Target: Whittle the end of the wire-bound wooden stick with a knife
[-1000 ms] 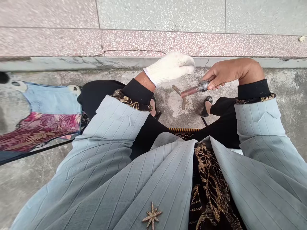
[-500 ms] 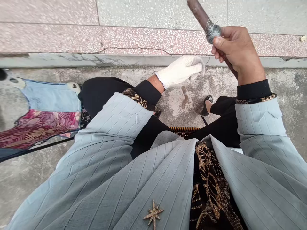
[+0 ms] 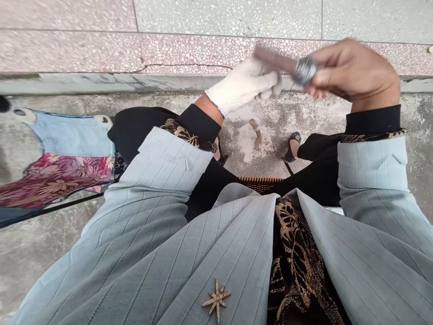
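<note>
Blue-and-floral fabric (image 3: pixel 72 135) sits near speckled pink tiles (image 3: pixel 71 52).

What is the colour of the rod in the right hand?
The rod is reddish brown; head view, slightly blurred.

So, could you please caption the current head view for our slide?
Bare right hand holds a rod with a silvery winding near the gloved left hand, over concrete.

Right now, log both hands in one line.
right hand: gripping rod with wire coil | gloved left hand: near rod, hold unclear | brown piece: on ground
</note>
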Demonstrator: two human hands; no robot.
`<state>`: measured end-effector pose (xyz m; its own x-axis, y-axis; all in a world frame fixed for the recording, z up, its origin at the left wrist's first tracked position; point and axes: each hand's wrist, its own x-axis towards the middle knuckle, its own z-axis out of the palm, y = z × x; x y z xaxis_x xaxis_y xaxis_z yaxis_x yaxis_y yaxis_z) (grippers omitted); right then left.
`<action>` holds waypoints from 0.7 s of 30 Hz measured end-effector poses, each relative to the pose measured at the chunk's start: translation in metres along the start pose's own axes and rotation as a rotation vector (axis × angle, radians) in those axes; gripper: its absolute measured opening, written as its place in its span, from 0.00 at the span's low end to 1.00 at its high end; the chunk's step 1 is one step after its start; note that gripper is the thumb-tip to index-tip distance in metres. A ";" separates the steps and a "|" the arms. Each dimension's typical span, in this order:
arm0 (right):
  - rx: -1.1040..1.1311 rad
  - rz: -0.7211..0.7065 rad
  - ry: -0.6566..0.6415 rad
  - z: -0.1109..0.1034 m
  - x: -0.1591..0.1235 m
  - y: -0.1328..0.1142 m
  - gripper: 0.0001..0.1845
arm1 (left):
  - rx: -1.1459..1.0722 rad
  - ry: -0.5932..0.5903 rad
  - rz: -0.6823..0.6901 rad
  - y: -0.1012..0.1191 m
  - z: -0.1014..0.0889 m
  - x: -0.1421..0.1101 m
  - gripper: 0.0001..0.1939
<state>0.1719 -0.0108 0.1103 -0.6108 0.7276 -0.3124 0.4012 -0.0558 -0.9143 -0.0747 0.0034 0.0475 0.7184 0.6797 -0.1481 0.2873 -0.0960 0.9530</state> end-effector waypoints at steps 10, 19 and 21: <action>-0.296 0.206 0.496 0.007 0.029 0.018 0.07 | 0.333 -0.069 0.043 -0.003 0.012 0.000 0.17; -0.473 0.415 -0.501 -0.003 0.030 0.022 0.16 | 0.419 -0.105 0.012 0.002 -0.004 -0.004 0.13; -0.303 0.281 -0.530 -0.007 0.019 0.013 0.18 | 0.346 -0.033 -0.025 0.002 -0.007 -0.004 0.12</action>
<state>0.1705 0.0066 0.0944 -0.6769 0.2753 -0.6827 0.7203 0.0566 -0.6913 -0.0817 0.0055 0.0522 0.7271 0.6614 -0.1839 0.4986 -0.3247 0.8037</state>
